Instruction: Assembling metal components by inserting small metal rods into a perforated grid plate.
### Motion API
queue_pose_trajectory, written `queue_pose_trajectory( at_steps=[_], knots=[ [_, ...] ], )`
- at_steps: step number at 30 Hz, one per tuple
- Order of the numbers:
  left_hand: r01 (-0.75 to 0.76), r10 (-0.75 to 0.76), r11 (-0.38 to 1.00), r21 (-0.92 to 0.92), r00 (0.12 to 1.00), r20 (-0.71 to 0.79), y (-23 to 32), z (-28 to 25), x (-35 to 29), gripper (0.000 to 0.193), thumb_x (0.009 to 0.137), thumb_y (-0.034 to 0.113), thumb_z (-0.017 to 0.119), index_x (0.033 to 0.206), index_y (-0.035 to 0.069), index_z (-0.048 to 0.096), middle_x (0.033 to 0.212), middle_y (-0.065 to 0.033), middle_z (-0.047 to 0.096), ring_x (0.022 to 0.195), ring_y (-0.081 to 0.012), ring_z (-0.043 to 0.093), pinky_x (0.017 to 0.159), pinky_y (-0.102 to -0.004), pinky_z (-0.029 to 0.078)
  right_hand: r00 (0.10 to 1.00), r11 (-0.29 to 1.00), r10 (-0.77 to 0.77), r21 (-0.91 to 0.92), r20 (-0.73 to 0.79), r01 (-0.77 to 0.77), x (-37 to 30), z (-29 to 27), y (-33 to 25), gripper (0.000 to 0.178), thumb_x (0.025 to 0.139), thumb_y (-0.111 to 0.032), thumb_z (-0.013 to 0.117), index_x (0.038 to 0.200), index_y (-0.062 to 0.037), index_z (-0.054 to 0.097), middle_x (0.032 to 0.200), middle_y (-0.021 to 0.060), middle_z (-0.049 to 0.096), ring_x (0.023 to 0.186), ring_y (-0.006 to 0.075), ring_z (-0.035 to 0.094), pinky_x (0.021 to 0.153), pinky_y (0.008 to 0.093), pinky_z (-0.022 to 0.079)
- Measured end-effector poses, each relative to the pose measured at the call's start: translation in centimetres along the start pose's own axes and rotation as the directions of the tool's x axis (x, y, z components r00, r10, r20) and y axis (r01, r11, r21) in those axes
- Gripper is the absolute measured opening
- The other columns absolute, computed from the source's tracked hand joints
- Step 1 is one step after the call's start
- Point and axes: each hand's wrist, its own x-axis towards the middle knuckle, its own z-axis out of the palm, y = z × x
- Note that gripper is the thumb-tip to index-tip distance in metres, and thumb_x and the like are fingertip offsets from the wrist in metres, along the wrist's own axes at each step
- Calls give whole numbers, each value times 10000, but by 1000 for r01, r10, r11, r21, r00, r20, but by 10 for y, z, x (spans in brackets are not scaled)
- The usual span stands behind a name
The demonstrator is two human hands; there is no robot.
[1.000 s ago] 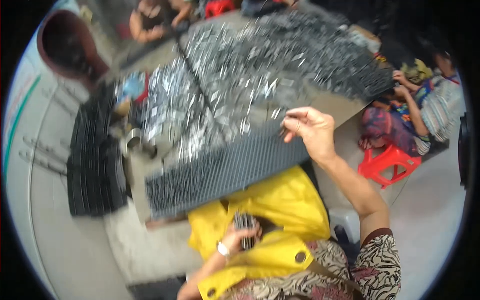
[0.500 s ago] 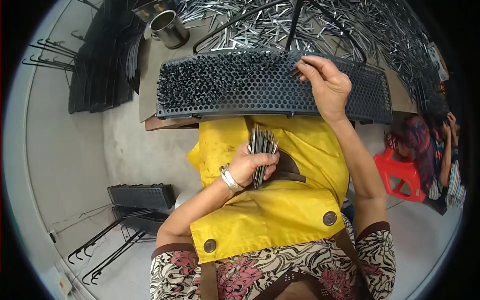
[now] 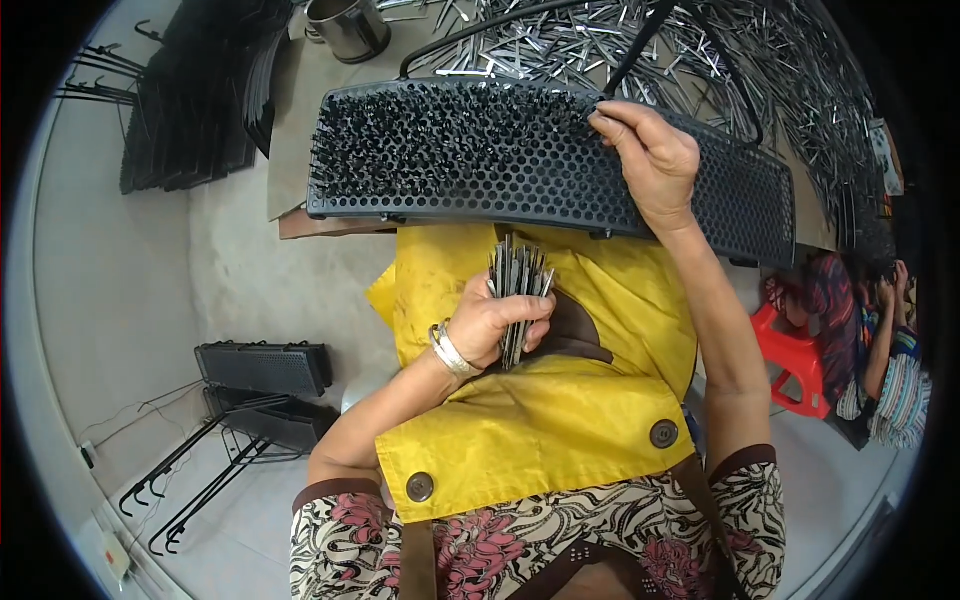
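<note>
My left hand (image 3: 487, 325) is wrapped round an upright bundle of thin metal strips (image 3: 520, 270) in front of the yellow apron (image 3: 440, 270). My right hand (image 3: 655, 160) is pinched closed at the far edge of a long black perforated rack (image 3: 720, 200). What its fingertips hold is too small and hidden to make out. Many dark strips (image 3: 400, 140) stand upright in the holes of the rack's left and middle part. Bare holes show along its near edge and to the right of my hand.
Loose metal strips (image 3: 540, 50) lie heaped behind the rack. A metal mug (image 3: 350, 30) stands at the far left. More black racks (image 3: 265, 370) and hooked rods are on the left. A red stool (image 3: 790, 370) and another person (image 3: 880, 360) are at the right.
My right hand has brought its pinched fingertips, which held thin dark strips, to the rack's far edge. The rack appears slightly turned, its right end nearer. My left hand keeps its bundle.
</note>
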Motion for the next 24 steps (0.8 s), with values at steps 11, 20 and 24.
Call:
queue_pose_trajectory(
  at_steps=[11, 20, 24],
  knots=[
    [15, -16, 999, -31, 1000, -15, -2, -2, 0, 121, 717, -32, 624, 794, -8, 534, 636, -67, 539, 484, -154, 510, 411, -267, 410, 987, 999, -40, -4, 153, 41, 10, -3, -3, 152, 728, 44, 629, 879, 24, 629, 772, 73, 644, 613, 95, 584, 554, 195, 462],
    [5, -4, 1000, -13, 999, 48, -2, -9, 1, 226, 731, -16, 621, 931, 4, 516, 685, -82, 518, 513, -163, 503, 450, -281, 418, 955, 943, -230, -200, 185, 265, 12, 1, -6, 122, 703, 69, 622, 820, 39, 609, 752, 118, 622, 656, 205, 601, 596, 254, 471],
    [13, -13, 1000, -11, 999, 47, -1, -6, 0, 227, 731, -16, 621, 932, 5, 516, 686, -81, 518, 517, -163, 503, 450, -283, 417, 941, 935, -217, -221, 260, 277, 9, 2, 0, 130, 705, 75, 616, 830, 42, 602, 761, 124, 616, 670, 215, 603, 605, 255, 470]
  ],
)
